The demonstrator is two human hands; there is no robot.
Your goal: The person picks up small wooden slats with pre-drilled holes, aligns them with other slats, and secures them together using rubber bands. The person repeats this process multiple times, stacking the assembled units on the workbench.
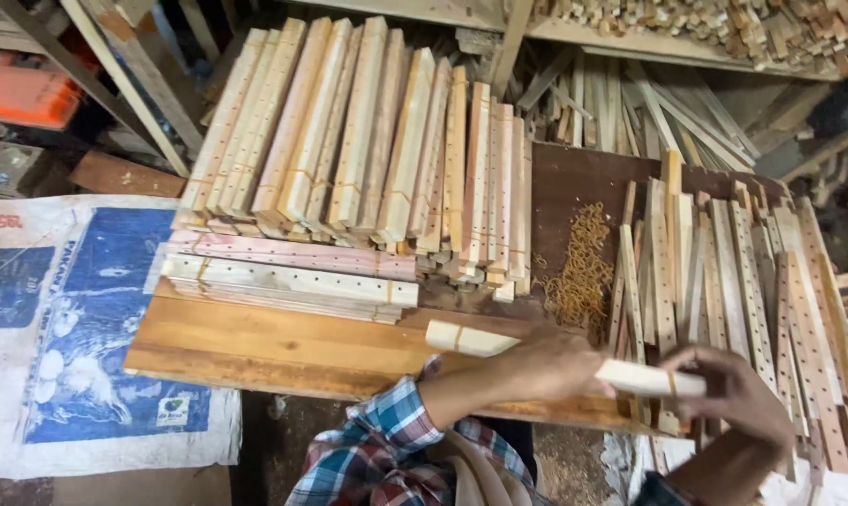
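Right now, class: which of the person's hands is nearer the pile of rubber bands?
Left. The left hand sits just below the rubber bands; the right hand is farther off, gripping the bundle's other end.

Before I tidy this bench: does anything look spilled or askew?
Yes. A loose heap of rubber bands lies scattered on the board, and the wooden slats to its right lie jumbled at mixed angles, unlike the neat bundled stacks on the left.

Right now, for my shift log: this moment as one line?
left hand: holds banded slat bundle mid-length | right hand: grips its right end | rubber bands: heaped on workboard
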